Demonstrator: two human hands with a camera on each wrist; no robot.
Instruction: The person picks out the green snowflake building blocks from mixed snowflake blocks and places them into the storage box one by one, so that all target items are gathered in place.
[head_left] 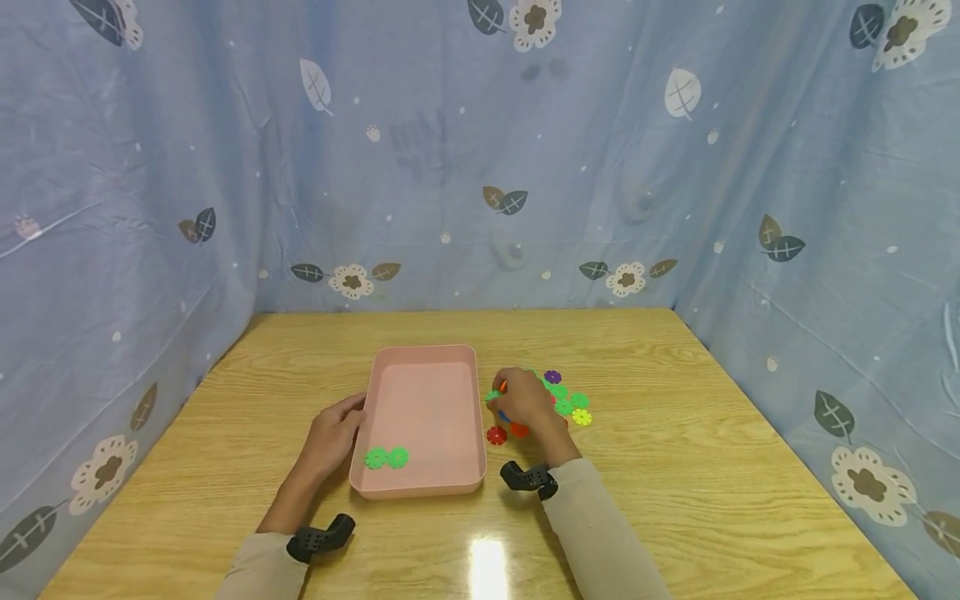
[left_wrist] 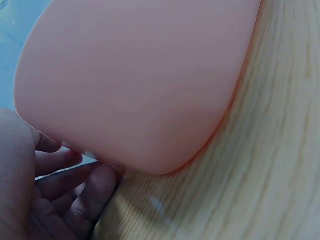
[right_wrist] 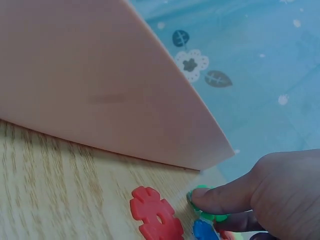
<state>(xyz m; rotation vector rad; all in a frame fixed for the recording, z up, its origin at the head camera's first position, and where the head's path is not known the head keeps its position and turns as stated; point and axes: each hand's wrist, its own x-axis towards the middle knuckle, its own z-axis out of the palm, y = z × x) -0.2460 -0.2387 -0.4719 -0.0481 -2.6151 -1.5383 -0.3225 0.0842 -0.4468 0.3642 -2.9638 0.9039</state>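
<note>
A shallow pink tray [head_left: 423, 392] stands on the table, with two green snowflake building discs [head_left: 387, 457] in its near left corner. My left hand [head_left: 333, 432] holds the tray by its left side; in the left wrist view its curled fingers [left_wrist: 95, 187] lie against the outer wall. Right of the tray, my right hand [head_left: 525, 402] reaches down over a loose group of snowflake discs. Thumb and fingers pinch a green snowflake disc [right_wrist: 207, 192], with a blue disc [right_wrist: 204, 230] just below and a red disc [right_wrist: 157, 214] beside it. The hand hides part of the group.
Beyond the right hand lie several green discs [head_left: 563, 406], a purple disc [head_left: 552, 377] and a yellow disc [head_left: 582, 417]. The wooden table [head_left: 675, 467] is bounded at the back and sides by a blue patterned curtain [head_left: 450, 167].
</note>
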